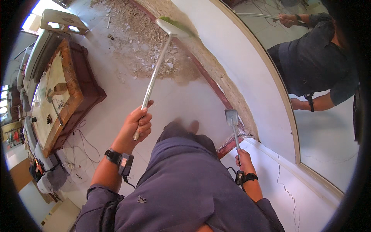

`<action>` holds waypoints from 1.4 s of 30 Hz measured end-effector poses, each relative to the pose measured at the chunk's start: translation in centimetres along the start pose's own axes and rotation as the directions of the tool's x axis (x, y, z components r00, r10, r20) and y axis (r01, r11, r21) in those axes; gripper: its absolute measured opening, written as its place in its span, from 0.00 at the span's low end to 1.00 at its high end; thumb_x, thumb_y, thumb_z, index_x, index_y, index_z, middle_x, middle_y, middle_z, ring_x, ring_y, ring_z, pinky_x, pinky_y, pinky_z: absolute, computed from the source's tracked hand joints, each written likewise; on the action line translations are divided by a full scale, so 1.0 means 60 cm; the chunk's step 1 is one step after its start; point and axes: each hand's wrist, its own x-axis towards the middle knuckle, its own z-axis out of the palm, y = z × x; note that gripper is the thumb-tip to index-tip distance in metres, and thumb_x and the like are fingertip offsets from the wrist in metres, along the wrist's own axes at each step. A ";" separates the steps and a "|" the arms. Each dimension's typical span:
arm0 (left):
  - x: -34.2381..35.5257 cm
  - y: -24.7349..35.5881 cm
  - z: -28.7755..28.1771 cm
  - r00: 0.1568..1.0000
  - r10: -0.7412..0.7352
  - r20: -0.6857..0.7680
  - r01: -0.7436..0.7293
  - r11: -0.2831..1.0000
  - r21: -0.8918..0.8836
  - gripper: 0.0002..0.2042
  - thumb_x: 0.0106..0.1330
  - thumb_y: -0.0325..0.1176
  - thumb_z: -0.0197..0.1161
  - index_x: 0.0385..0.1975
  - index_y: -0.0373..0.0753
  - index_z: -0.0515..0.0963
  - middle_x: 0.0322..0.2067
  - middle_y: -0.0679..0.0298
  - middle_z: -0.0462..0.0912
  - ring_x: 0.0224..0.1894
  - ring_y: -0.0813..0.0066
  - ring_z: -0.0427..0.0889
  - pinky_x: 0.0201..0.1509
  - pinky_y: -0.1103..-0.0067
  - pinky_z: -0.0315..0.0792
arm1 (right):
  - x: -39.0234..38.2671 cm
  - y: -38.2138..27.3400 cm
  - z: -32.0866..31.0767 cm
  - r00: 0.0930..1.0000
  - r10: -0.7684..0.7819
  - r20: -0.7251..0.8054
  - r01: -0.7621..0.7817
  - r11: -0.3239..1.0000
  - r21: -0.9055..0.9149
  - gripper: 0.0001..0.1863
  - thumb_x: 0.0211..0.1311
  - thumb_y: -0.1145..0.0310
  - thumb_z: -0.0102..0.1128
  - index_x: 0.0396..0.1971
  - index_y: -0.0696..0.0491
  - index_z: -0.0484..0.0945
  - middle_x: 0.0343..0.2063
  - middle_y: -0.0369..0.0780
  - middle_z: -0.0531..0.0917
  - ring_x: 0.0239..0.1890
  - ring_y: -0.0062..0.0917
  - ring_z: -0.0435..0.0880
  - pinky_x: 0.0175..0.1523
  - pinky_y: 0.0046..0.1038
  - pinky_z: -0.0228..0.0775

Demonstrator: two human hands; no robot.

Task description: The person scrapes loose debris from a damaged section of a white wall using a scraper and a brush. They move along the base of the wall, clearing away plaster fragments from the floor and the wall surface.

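Observation:
My left hand [140,123] is closed around the lower end of a long silver handle. It belongs to a long-handled tool [157,69] with a pale, flared head and a greenish, blurred edge, held up at the base of the wall over the debris. My right hand [244,160] grips a small metal shovel [232,118], its flat grey blade raised beside the stripped lower wall near the corner. Broken plaster and dust [150,54] lie across the floor below the left tool's head. The rough brown strip of wall [216,63] has bare, uneven plaster.
On the left stands a dark red wooden table [73,96] with a pale top and tools on it. Cables [83,143] trail over the floor beside it. A large framed mirror [309,116] hangs on the right wall, above a cracked white surface [286,181].

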 end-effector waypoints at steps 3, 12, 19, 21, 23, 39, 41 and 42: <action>-0.051 -0.015 -0.003 0.998 0.030 -0.062 -0.024 0.995 0.094 0.15 0.69 0.33 0.48 0.54 0.40 0.64 0.14 0.75 0.57 0.08 0.87 0.55 0.10 0.87 0.51 | 0.009 0.006 -0.018 1.000 0.002 0.007 -0.002 1.000 0.009 0.14 0.67 0.58 0.49 0.47 0.48 0.73 0.15 0.33 0.69 0.09 0.18 0.63 0.14 0.23 0.51; -0.093 -0.092 0.007 0.969 -0.247 0.027 0.241 0.959 0.149 0.16 0.69 0.32 0.48 0.55 0.37 0.64 0.15 0.74 0.60 0.09 0.90 0.57 0.09 0.90 0.55 | 0.025 -0.003 -0.049 1.000 -0.007 -0.012 0.006 0.999 -0.053 0.12 0.66 0.58 0.48 0.41 0.49 0.73 0.15 0.34 0.70 0.09 0.19 0.63 0.13 0.23 0.51; -0.026 -0.009 0.010 0.989 0.142 0.029 -0.145 0.970 0.196 0.18 0.68 0.32 0.49 0.56 0.37 0.63 0.15 0.75 0.60 0.10 0.90 0.58 0.09 0.89 0.54 | 0.036 -0.014 -0.055 0.997 -0.067 0.028 0.068 0.995 -0.073 0.09 0.66 0.60 0.47 0.31 0.48 0.70 0.15 0.34 0.68 0.09 0.20 0.63 0.13 0.24 0.50; -0.028 0.002 0.022 0.984 0.181 0.005 -0.178 0.962 0.205 0.18 0.68 0.32 0.49 0.57 0.37 0.62 0.15 0.75 0.59 0.10 0.89 0.58 0.09 0.88 0.54 | 0.040 -0.015 -0.056 0.998 -0.052 0.030 0.054 0.997 -0.064 0.09 0.66 0.61 0.47 0.29 0.49 0.69 0.15 0.34 0.68 0.08 0.20 0.63 0.13 0.24 0.50; -0.031 0.008 0.016 0.976 0.213 -0.038 -0.199 0.953 0.228 0.19 0.68 0.31 0.49 0.57 0.37 0.61 0.15 0.75 0.58 0.10 0.89 0.56 0.10 0.87 0.54 | 0.044 -0.016 -0.059 0.997 -0.061 0.040 0.064 0.996 -0.064 0.09 0.66 0.61 0.47 0.29 0.49 0.69 0.15 0.34 0.68 0.09 0.20 0.63 0.13 0.24 0.50; -0.024 0.237 -0.066 0.996 0.060 0.065 -0.071 0.978 0.195 0.21 0.66 0.29 0.51 0.59 0.35 0.62 0.13 0.72 0.59 0.08 0.88 0.58 0.08 0.88 0.53 | 0.021 -0.152 0.127 0.999 -0.032 -0.044 0.030 0.999 -0.042 0.09 0.65 0.60 0.48 0.29 0.49 0.72 0.14 0.33 0.69 0.10 0.20 0.64 0.12 0.24 0.51; 0.009 0.295 -0.075 0.984 0.175 0.041 -0.180 0.960 0.215 0.20 0.67 0.30 0.50 0.59 0.36 0.62 0.13 0.73 0.59 0.07 0.87 0.57 0.08 0.87 0.53 | 0.005 -0.188 0.178 0.999 -0.040 -0.031 0.040 0.999 -0.026 0.09 0.65 0.60 0.49 0.30 0.49 0.72 0.14 0.33 0.69 0.10 0.20 0.64 0.12 0.24 0.51; 0.020 0.313 -0.077 0.984 0.171 0.044 -0.177 0.961 0.213 0.20 0.67 0.30 0.50 0.59 0.36 0.62 0.13 0.73 0.59 0.07 0.87 0.57 0.08 0.87 0.53 | -0.003 -0.206 0.198 0.999 -0.053 -0.012 0.053 0.999 -0.014 0.09 0.65 0.60 0.49 0.30 0.49 0.73 0.14 0.33 0.69 0.10 0.21 0.65 0.13 0.25 0.51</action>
